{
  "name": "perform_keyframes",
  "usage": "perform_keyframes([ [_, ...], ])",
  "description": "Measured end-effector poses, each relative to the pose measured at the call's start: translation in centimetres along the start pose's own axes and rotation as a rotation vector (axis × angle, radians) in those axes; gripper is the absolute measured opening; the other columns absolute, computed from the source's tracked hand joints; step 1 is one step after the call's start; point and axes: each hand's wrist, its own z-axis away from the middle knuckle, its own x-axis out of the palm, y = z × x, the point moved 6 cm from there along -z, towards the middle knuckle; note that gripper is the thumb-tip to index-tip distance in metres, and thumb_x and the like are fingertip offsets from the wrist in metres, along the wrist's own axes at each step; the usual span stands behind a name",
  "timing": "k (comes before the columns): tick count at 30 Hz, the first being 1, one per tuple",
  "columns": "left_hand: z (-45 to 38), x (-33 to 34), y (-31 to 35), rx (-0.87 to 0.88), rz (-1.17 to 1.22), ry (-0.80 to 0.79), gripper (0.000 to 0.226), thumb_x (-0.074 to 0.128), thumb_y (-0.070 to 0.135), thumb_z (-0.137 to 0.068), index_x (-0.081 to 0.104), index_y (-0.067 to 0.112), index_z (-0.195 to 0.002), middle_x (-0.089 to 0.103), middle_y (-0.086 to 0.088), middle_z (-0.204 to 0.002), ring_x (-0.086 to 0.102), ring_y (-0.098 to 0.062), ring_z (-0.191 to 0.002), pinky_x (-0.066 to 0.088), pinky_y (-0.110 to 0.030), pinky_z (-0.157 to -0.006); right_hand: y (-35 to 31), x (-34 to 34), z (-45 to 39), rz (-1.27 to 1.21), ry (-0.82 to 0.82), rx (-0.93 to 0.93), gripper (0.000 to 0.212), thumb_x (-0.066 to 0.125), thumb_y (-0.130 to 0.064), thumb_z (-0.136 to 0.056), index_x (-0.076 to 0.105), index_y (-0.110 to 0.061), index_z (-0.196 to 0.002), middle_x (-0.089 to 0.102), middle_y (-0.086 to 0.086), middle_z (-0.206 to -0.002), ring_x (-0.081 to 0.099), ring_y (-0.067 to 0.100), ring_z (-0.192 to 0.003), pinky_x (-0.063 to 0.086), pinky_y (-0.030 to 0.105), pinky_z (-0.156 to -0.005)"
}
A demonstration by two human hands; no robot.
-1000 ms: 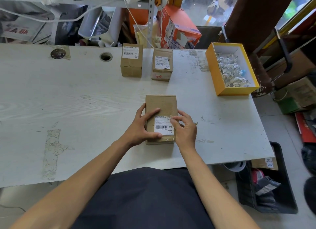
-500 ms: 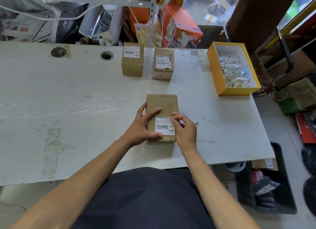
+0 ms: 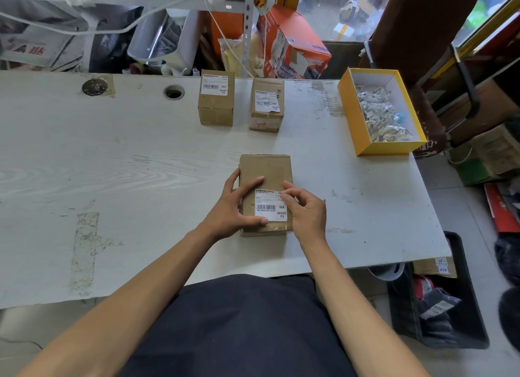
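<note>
label (image 3: 270, 207) corner: upper right, under fingertips of the right hand (image 3: 305, 212); lifted or flat, cannot tell.
label print: lines above the barcode too small to read.
box (image 3: 266, 168) left edge: behind the left hand (image 3: 233, 207).

Dark navy garment (image 3: 239, 320), bare forearms (image 3: 146, 286).

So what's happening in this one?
A person's left hand presses a cardboard box onto the white table while the right hand pinches the upper right corner of its shipping label, apparently to peel it; most of the label lies flat. Two more labelled boxes sit farther back, near a yellow box of paper scraps.
</note>
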Motion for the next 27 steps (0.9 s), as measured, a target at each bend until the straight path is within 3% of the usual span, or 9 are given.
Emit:
perform_keyframes([
  [11,0.01,0.01,-0.07,-0.002,0.005,0.003,0.092,0.086,0.056,-0.055,0.043,0.06,-0.137,0.003,0.016,-0.16,0.037,-0.006,-0.135,0.045,-0.04,-0.11,-0.15,-0.04,0.17,0.021,0.016,-0.003,0.018,0.068,-0.01,-0.089,0.072,-0.024,-0.079,0.071,-0.008,-0.116,0.068,0.005,-0.098,0.054,0.017,-0.066],
  [27,0.01,0.05,-0.13,-0.004,0.002,0.005,0.093,0.085,0.056,-0.056,0.043,0.058,-0.138,0.004,0.017,-0.159,0.038,-0.008,-0.135,0.046,-0.04,-0.109,0.02,-0.1,0.03,0.046,0.019,0.0,0.015,0.067,-0.012,-0.09,0.072,-0.023,-0.081,0.07,-0.01,-0.115,0.068,0.005,-0.097,0.059,0.024,-0.071],
])
